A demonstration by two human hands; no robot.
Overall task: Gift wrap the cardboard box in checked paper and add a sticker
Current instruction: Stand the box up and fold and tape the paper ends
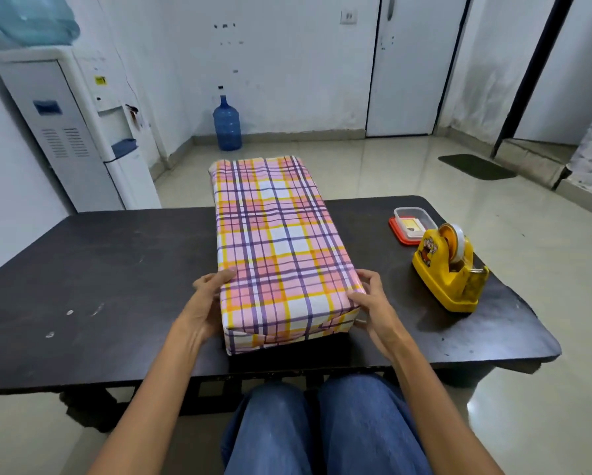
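Head view: person seated at a dark table (pixel 116 269), both hands on the near end of the wrapped box (pixel 277 248).
Box position: lies lengthwise mid-table, running away from the person. The far end shows past the far table edge; can't tell if that's overhang or just box height.
Paper: checked paper (pixel 287 207) covers the top and every visible side. The near end is folded in, with a flap seam low right. No tape visible on it from here.
Left hand (pixel 207 303): palm against the box's left side, thumb hooked over the top edge, gripping. Its other fingers are mostly hidden.
Right hand (pixel 373 303): thumb and fingers curled round the near right corner, pinching the fold.
Stage (my read): end fold is being creased or held. No sticker visible on the box.
Tape dispenser (pixel 448 269): yellow, to the right of the right hand, apart from the box.
Plastic tub (pixel 409 224): clear, on a red lid behind the dispenser. Something yellow is inside, can't tell what.
Risk 1: the right hand lets go to fetch tape and the corner fold springs open.
Risk 2: the paper looks glossy, so thumb pressure could shift it and skew the crease.
Risk 3: if the far end really overhangs, a forward push could tip the box off.
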